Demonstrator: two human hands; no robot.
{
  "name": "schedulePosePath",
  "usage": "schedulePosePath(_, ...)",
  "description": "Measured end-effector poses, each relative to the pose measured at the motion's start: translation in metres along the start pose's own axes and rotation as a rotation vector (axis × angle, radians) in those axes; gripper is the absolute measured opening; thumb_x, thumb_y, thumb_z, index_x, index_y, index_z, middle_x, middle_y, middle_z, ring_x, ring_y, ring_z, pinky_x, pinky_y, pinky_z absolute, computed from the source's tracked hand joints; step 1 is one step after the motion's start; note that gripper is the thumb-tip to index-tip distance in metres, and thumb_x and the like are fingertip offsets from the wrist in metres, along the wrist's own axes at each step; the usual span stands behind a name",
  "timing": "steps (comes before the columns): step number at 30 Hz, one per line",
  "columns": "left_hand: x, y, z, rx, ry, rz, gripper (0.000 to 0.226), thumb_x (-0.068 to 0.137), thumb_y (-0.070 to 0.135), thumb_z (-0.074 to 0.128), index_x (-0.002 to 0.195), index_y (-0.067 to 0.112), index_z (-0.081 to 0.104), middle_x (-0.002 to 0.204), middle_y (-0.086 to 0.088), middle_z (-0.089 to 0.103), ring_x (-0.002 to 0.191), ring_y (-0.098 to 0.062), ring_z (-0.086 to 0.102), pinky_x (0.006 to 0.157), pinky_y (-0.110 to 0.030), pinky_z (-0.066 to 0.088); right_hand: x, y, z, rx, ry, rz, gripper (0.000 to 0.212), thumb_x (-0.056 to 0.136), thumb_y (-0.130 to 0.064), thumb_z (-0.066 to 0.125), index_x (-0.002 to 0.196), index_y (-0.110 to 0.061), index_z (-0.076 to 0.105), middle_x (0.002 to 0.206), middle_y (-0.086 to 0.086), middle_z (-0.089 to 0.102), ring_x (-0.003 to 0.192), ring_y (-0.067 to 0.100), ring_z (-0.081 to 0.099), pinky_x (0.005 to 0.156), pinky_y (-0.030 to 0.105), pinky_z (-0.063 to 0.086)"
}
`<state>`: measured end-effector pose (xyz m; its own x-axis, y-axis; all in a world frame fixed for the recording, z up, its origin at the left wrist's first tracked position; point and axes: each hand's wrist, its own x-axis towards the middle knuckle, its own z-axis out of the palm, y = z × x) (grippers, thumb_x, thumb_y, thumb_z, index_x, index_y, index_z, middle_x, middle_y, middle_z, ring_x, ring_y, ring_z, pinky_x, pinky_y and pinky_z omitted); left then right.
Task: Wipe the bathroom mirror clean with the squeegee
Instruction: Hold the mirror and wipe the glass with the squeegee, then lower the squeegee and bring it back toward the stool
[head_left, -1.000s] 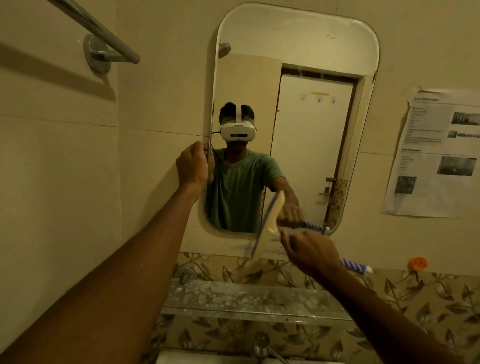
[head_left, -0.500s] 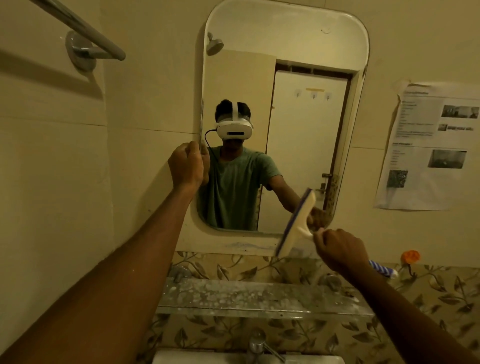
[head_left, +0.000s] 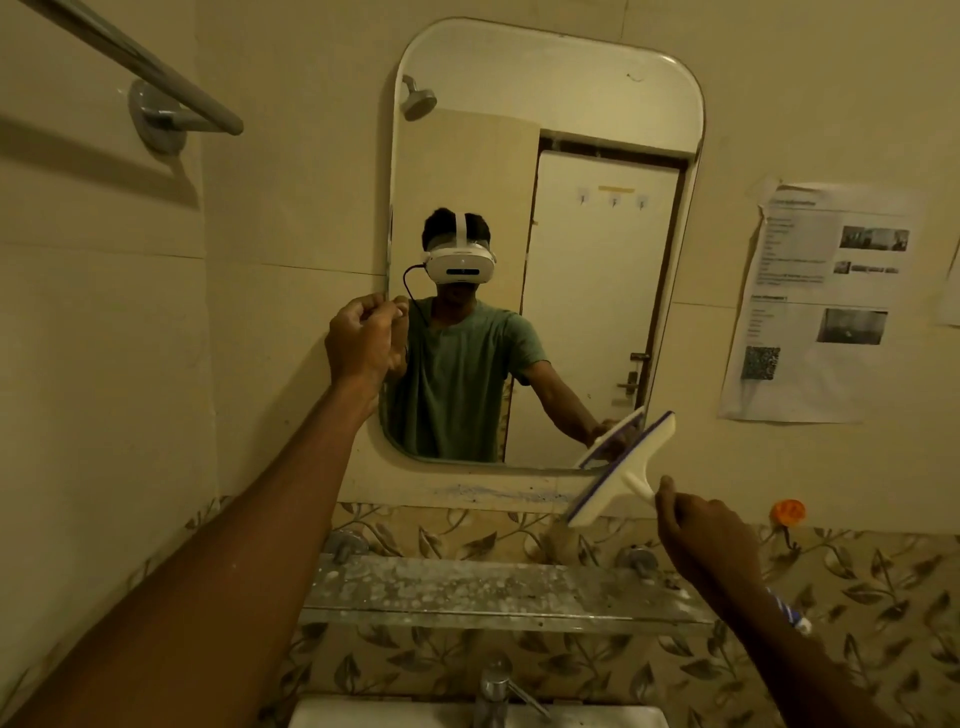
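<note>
I see the left grip (head_left: 363, 340) clenched round the left edge of the mirror (head_left: 571, 104), about halfway up. The right grip (head_left: 706, 535) grasps the handle of the squeegee (head_left: 623, 467), whose striped end pokes out under the wrist. The white head is tilted at the mirror's lower right corner, its upper end over the glass and its lower end over the bottom frame. I cannot tell whether the blade touches the glass. A spotted glass shelf (head_left: 467, 592) runs below, above the tap (head_left: 493, 686).
</note>
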<state>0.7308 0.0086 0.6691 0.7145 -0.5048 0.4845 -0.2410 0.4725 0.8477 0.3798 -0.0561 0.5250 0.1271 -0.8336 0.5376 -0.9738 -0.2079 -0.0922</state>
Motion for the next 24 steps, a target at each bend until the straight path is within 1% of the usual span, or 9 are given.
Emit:
schedulePosePath(2, -0.002, 0.003, -0.001, 0.001, -0.017, -0.012, 0.021, 0.088, 0.02, 0.058, 0.105, 0.011, 0.065, 0.09, 0.004, 0.063, 0.075, -0.007, 0.058, 0.046, -0.013, 0.046, -0.005, -0.015, -0.004, 0.201, 0.011, 0.036, 0.061, 0.098, -0.05, 0.021, 0.076, -0.015, 0.065, 0.054, 0.0, 0.059, 0.044, 0.016, 0.055, 0.048, 0.033, 0.055)
schedulePosePath(4, -0.003, 0.006, -0.001, 0.015, -0.035, -0.021, 0.028, 0.088, 0.022, 0.058, 0.112, 0.01, 0.063, 0.092, 0.004, 0.062, 0.075, -0.003, 0.057, 0.048, -0.013, 0.048, -0.009, -0.028, -0.007, 0.356, 0.014, 0.077, 0.066, 0.097, -0.055, 0.024, 0.066, -0.014, 0.064, 0.054, 0.004, 0.062, 0.048, 0.021, 0.059, 0.051, 0.033, 0.053)
schedulePosePath(5, -0.003, 0.006, -0.002, 0.039, -0.05, -0.018, 0.034, 0.086, 0.027, 0.058, 0.115, 0.012, 0.062, 0.099, 0.002, 0.062, 0.083, -0.007, 0.059, 0.056, -0.017, 0.051, -0.01, -0.035, -0.01, 0.418, 0.013, 0.096, 0.068, 0.097, -0.057, 0.026, 0.064, -0.011, 0.064, 0.053, 0.005, 0.06, 0.047, 0.021, 0.057, 0.05, 0.032, 0.049)
schedulePosePath(7, -0.004, 0.005, -0.007, 0.159, -0.087, -0.003, 0.054, 0.074, 0.046, 0.056, 0.121, 0.019, 0.06, 0.12, -0.002, 0.059, 0.108, -0.02, 0.056, 0.08, -0.035, 0.056, -0.013, -0.048, -0.016, 0.566, -0.001, 0.149, 0.071, 0.096, -0.059, 0.031, 0.06, -0.006, 0.061, 0.05, 0.005, 0.053, 0.046, 0.019, 0.049, 0.05, 0.028, 0.039)
schedulePosePath(8, -0.006, 0.001, -0.009, 0.239, -0.116, 0.012, 0.063, 0.071, 0.052, 0.053, 0.126, 0.022, 0.056, 0.129, -0.003, 0.054, 0.118, -0.024, 0.051, 0.091, -0.044, 0.052, -0.015, -0.054, -0.019, 0.654, -0.006, 0.179, 0.07, 0.095, -0.059, 0.033, 0.057, -0.006, 0.058, 0.05, 0.005, 0.05, 0.046, 0.019, 0.046, 0.052, 0.028, 0.036)
schedulePosePath(10, -0.017, -0.006, -0.012, 0.351, -0.184, 0.053, 0.068, 0.076, 0.05, 0.051, 0.138, 0.022, 0.044, 0.141, -0.004, 0.041, 0.128, -0.027, 0.042, 0.101, -0.051, 0.044, -0.021, -0.065, -0.024, 0.824, -0.004, 0.225, 0.064, 0.095, -0.059, 0.038, 0.055, -0.01, 0.051, 0.051, 0.005, 0.046, 0.048, 0.02, 0.043, 0.053, 0.029, 0.034)
schedulePosePath(15, -0.064, -0.023, -0.021, 0.569, -0.193, 0.2, 0.054, 0.091, 0.03, 0.055, 0.142, 0.02, 0.038, 0.144, -0.004, 0.04, 0.127, -0.025, 0.041, 0.105, -0.049, 0.038, -0.048, -0.077, -0.034, 1.037, -0.033, 0.283, 0.053, 0.097, -0.048, 0.046, 0.066, -0.005, 0.05, 0.06, 0.015, 0.045, 0.044, 0.024, 0.043, 0.037, 0.023, 0.037)
schedulePosePath(19, -0.114, -0.037, -0.026, 0.644, -0.342, 0.284, 0.046, 0.092, 0.027, 0.053, 0.137, 0.019, 0.044, 0.143, -0.002, 0.046, 0.128, -0.022, 0.045, 0.105, -0.041, 0.039, -0.082, -0.076, -0.034, 1.07, -0.017, 0.387, 0.059, 0.096, -0.044, 0.048, 0.078, 0.012, 0.051, 0.064, 0.018, 0.044, 0.044, 0.024, 0.042, 0.037, 0.024, 0.037)
schedulePosePath(24, -0.18, -0.057, -0.041, 0.656, -0.486, 0.326, 0.045, 0.09, 0.026, 0.052, 0.134, 0.02, 0.048, 0.138, 0.0, 0.051, 0.126, -0.019, 0.047, 0.104, -0.037, 0.037, -0.148, -0.071, -0.041, 1.149, -0.024, 0.513, 0.029, 0.098, -0.035, 0.05, 0.094, -0.008, 0.06, 0.059, 0.005, 0.047, 0.037, 0.012, 0.04, 0.034, 0.021, 0.034)
